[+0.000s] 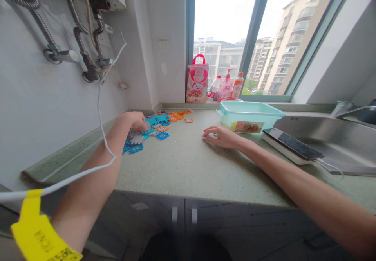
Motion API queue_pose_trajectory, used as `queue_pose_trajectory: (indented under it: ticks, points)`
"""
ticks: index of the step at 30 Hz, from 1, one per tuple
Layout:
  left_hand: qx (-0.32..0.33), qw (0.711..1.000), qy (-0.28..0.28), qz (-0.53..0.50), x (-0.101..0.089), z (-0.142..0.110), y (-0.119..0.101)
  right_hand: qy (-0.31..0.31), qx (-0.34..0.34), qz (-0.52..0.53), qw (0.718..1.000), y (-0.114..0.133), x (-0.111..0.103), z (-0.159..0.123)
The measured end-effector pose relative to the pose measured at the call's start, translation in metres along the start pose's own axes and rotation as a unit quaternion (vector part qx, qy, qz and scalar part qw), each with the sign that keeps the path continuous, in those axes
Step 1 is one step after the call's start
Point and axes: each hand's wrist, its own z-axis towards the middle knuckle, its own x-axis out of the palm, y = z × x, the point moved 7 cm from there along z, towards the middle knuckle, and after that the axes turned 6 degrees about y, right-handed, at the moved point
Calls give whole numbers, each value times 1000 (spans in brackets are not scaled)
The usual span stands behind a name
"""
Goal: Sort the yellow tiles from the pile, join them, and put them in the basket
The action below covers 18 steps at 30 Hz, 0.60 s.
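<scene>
At the left of the counter, my left hand (135, 119) reaches down into a pile of interlocking plastic tiles (136, 139) in blue, teal, grey and orange. Its fingers are bent together among the tiles; what they grip, if anything, is hidden. My right hand (221, 135) rests low on the countertop (176, 163), palm down, its fingers loosely curved and apart. A pale patch shows between its thumb and fingers, and I cannot tell if it is an object. Just behind that hand stands a mint-green plastic tub (252, 112) with a picture label and something yellow at its bottom.
Right of the tub, a phone (293, 143) lies on a white block with a cable, beside the steel sink (349, 135). A pink bag (197, 83) and several bottles (225, 87) line the windowsill. A white cable (101, 112) hangs across my left arm.
</scene>
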Motion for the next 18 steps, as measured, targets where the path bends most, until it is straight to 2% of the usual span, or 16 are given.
queue_pose_trajectory:
  ticks: [2, 3, 5, 7, 9, 10, 13, 16, 18]
  points:
    - [11, 1000, 5, 5, -3, 1, -13, 3, 1, -1, 1000, -1, 1, 0]
    - [37, 999, -19, 1, -6, 0, -25, 4, 1, -1, 1000, -1, 1, 0]
    - [122, 988, -95, -20, -12, -5, -60, 4, 0, 2, 1000, -1, 1, 0]
    - [224, 961, -157, -38, -9, -14, -101, 5, -3, 5, 1000, 0, 3, 0]
    - [316, 923, -216, -16, 3, -28, -141, 7, 5, 9, 1000, -1, 6, 0]
    - [354, 907, -228, 6, 13, -34, -160, 4, 13, 13, 1000, -2, 8, 0]
    - [443, 872, -195, 70, 44, -47, -204, -19, 30, 16, 999, -6, 13, 1]
    - [468, 865, -167, 76, 51, -55, -219, -28, 14, 2, 1000, -8, 19, 4]
    - [427, 886, -171, 58, 44, -56, -206, -24, 3, -7, 1000, -11, 22, 5]
